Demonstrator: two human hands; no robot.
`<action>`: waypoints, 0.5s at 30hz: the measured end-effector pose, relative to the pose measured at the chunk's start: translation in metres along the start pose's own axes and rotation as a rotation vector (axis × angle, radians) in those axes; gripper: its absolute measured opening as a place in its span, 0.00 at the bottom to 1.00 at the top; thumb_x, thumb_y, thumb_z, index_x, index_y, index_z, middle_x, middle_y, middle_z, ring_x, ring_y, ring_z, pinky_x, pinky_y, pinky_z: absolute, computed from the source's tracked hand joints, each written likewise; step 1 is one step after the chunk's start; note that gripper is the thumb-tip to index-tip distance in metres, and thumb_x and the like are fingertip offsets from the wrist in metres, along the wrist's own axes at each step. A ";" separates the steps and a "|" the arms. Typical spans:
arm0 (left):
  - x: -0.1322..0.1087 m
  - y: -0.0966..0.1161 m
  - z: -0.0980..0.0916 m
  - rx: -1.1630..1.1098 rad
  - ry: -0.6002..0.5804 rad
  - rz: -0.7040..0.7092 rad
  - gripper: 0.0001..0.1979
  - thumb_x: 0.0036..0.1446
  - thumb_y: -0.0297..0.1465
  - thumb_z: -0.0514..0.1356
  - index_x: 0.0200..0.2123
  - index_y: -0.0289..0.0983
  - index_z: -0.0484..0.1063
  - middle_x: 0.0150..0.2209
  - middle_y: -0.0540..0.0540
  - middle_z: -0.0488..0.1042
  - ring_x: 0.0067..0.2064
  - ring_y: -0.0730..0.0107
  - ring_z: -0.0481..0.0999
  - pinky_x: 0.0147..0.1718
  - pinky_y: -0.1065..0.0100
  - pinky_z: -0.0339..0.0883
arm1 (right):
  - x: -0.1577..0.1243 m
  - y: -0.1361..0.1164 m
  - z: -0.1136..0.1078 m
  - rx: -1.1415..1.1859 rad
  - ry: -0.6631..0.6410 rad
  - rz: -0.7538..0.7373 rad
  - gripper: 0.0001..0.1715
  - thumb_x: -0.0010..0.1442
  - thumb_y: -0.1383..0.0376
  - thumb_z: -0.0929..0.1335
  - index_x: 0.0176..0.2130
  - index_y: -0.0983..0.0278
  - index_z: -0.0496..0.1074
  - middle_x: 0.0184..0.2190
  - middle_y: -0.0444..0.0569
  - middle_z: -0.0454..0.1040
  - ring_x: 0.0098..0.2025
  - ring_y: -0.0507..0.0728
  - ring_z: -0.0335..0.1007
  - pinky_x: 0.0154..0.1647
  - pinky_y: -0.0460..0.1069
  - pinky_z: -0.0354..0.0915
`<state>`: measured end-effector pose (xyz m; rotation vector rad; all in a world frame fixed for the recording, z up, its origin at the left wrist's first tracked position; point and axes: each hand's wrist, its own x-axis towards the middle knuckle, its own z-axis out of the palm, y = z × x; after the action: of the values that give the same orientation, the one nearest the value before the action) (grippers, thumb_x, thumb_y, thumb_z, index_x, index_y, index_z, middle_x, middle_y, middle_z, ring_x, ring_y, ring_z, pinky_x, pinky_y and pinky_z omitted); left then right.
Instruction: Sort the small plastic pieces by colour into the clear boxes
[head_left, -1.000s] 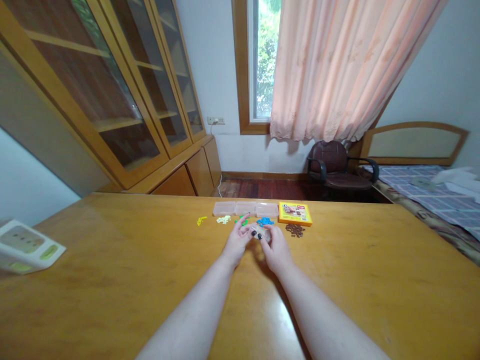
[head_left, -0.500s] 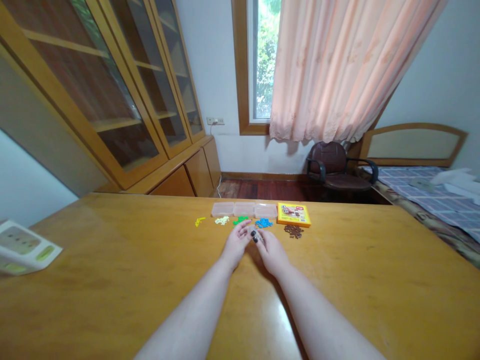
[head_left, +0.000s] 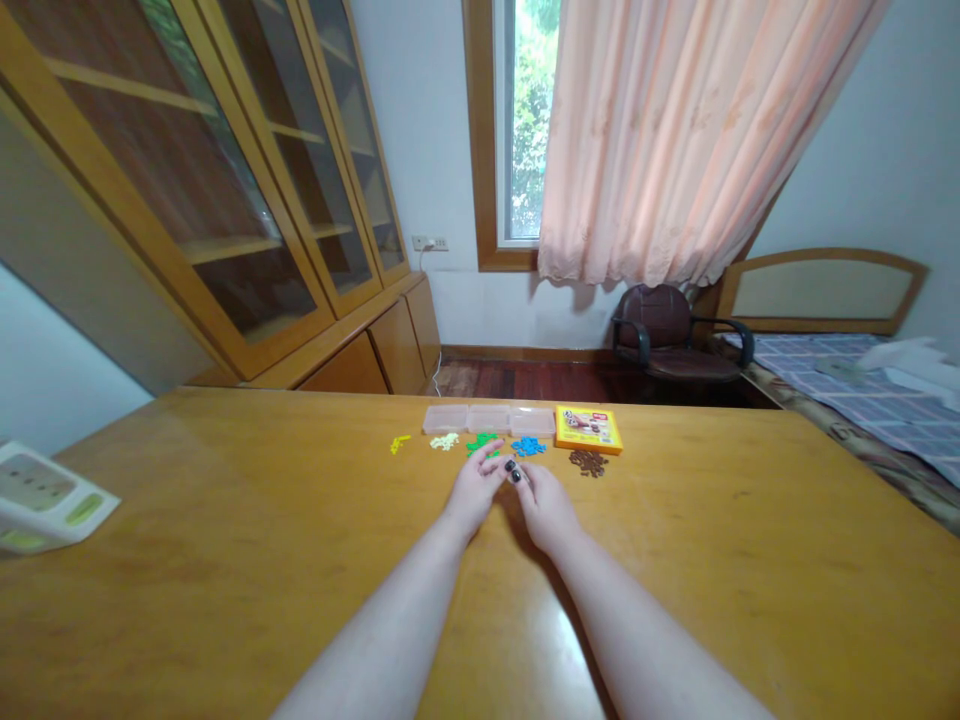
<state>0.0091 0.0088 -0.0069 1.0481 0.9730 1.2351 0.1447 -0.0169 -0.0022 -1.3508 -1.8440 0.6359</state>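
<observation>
My left hand (head_left: 474, 495) and my right hand (head_left: 547, 505) meet above the table, fingertips together. Two small dark spots (head_left: 513, 471) show where the fingers meet; whether they are painted nails or tiny pieces is unclear. Both hands are closed in a pinch, and what lies between them is too small to name. Just beyond the fingers are a pile of green pieces (head_left: 482, 441) and a pile of blue pieces (head_left: 529, 447). To the left lie pale pieces (head_left: 445, 441) and a few yellow pieces (head_left: 400, 443). Brown pieces (head_left: 589, 463) lie right of my right hand.
Three clear plastic trays (head_left: 489, 419) stand in a row behind the piles, beside a flat yellow box (head_left: 589, 428). A white and green object (head_left: 52, 495) sits at the table's left edge. Beyond the wooden table (head_left: 225, 560) stands a dark armchair (head_left: 664, 335).
My fingertips have shifted slightly at the pinch, and the dark spots sit a little farther right. The piles, trays and box have not moved on the table.
</observation>
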 end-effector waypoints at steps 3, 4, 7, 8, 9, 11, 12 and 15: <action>0.001 -0.003 -0.001 -0.046 0.006 0.009 0.30 0.43 0.40 0.67 0.48 0.35 0.65 0.43 0.38 0.76 0.47 0.60 0.74 0.49 0.61 0.63 | 0.001 0.001 0.000 -0.007 0.008 -0.008 0.20 0.64 0.58 0.58 0.45 0.64 0.71 0.42 0.55 0.74 0.44 0.58 0.69 0.45 0.50 0.62; 0.001 -0.004 -0.002 -0.073 0.005 0.013 0.29 0.43 0.40 0.67 0.48 0.35 0.65 0.44 0.38 0.76 0.47 0.61 0.74 0.49 0.62 0.63 | 0.001 0.001 -0.001 -0.011 0.013 -0.025 0.19 0.63 0.58 0.59 0.46 0.64 0.70 0.43 0.55 0.74 0.45 0.58 0.69 0.46 0.50 0.62; 0.001 -0.006 -0.002 -0.145 -0.001 0.009 0.29 0.45 0.42 0.66 0.48 0.35 0.64 0.44 0.38 0.75 0.44 0.63 0.75 0.47 0.63 0.63 | 0.000 0.002 -0.002 -0.068 0.025 -0.074 0.20 0.60 0.60 0.61 0.50 0.64 0.68 0.45 0.54 0.73 0.46 0.58 0.68 0.47 0.51 0.62; 0.001 -0.006 -0.002 -0.151 0.006 0.006 0.29 0.45 0.42 0.66 0.48 0.35 0.64 0.43 0.39 0.76 0.43 0.63 0.75 0.47 0.63 0.63 | 0.000 0.002 -0.002 -0.103 0.026 -0.079 0.21 0.60 0.61 0.62 0.51 0.64 0.68 0.45 0.54 0.73 0.46 0.58 0.69 0.46 0.50 0.63; 0.001 -0.006 -0.001 -0.143 0.018 0.004 0.29 0.45 0.42 0.66 0.48 0.35 0.64 0.42 0.39 0.76 0.43 0.64 0.75 0.47 0.64 0.63 | -0.001 0.001 -0.003 -0.143 0.026 -0.078 0.21 0.60 0.60 0.61 0.51 0.64 0.68 0.44 0.54 0.74 0.45 0.58 0.70 0.45 0.50 0.63; 0.000 -0.007 0.001 -0.107 0.054 0.002 0.31 0.43 0.41 0.67 0.48 0.34 0.64 0.39 0.40 0.77 0.41 0.65 0.75 0.46 0.64 0.63 | -0.002 0.000 -0.003 -0.227 0.030 -0.067 0.19 0.62 0.59 0.60 0.49 0.63 0.70 0.42 0.54 0.75 0.42 0.58 0.71 0.41 0.50 0.64; 0.000 -0.007 0.002 -0.092 0.077 0.001 0.31 0.43 0.41 0.67 0.49 0.34 0.64 0.39 0.41 0.77 0.41 0.65 0.75 0.46 0.64 0.63 | -0.002 0.000 -0.004 -0.266 0.038 -0.064 0.19 0.63 0.58 0.59 0.47 0.62 0.71 0.40 0.53 0.76 0.40 0.58 0.72 0.40 0.50 0.65; -0.001 -0.011 0.005 -0.093 0.159 0.008 0.33 0.42 0.40 0.68 0.50 0.35 0.62 0.38 0.42 0.76 0.40 0.65 0.76 0.46 0.63 0.64 | -0.001 0.000 -0.003 -0.347 0.085 -0.059 0.22 0.65 0.56 0.57 0.42 0.62 0.74 0.38 0.53 0.77 0.38 0.58 0.73 0.38 0.49 0.65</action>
<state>0.0165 0.0071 -0.0160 0.8924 1.0229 1.3735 0.1475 -0.0183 -0.0007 -1.5095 -1.9793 0.2282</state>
